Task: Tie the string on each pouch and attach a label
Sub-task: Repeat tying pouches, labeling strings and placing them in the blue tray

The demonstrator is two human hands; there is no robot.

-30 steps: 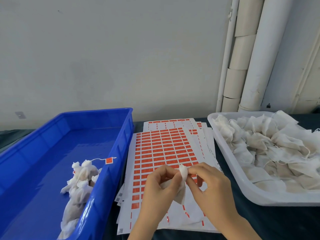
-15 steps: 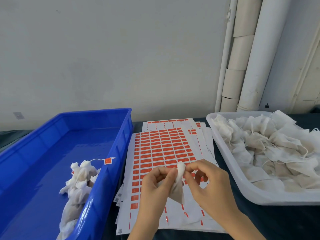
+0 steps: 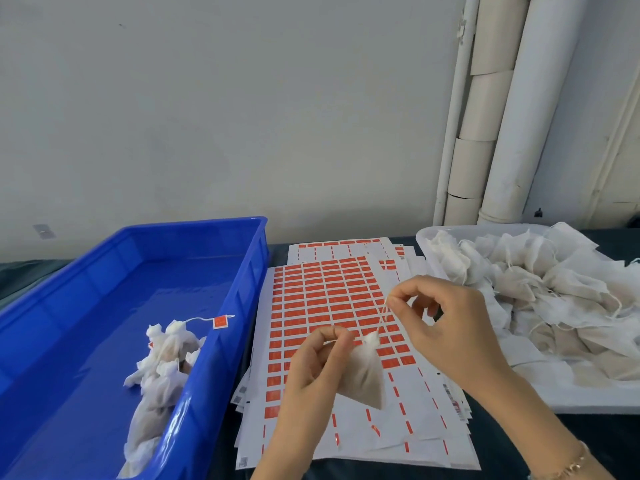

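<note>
A small white filled pouch point(image 3: 363, 375) hangs over the label sheets, its neck gathered. My left hand point(image 3: 311, 368) pinches one string end at the left of the neck. My right hand point(image 3: 446, 327) pinches the other string end point(image 3: 382, 315), drawn up and to the right of the neck. Sheets of orange labels point(image 3: 325, 299) lie on the table under both hands.
A blue bin point(image 3: 242, 299) on the left holds several tied pouches point(image 3: 162, 368), one with an orange label point(image 3: 220, 321) on its string. A white tray point(image 3: 429, 258) on the right is heaped with loose pouches point(image 3: 540, 289). White pipes stand behind it.
My hands were close together at the pouch's neck. They have drawn apart: the right hand rose to the right with a string end and the pouch now hangs lower.
</note>
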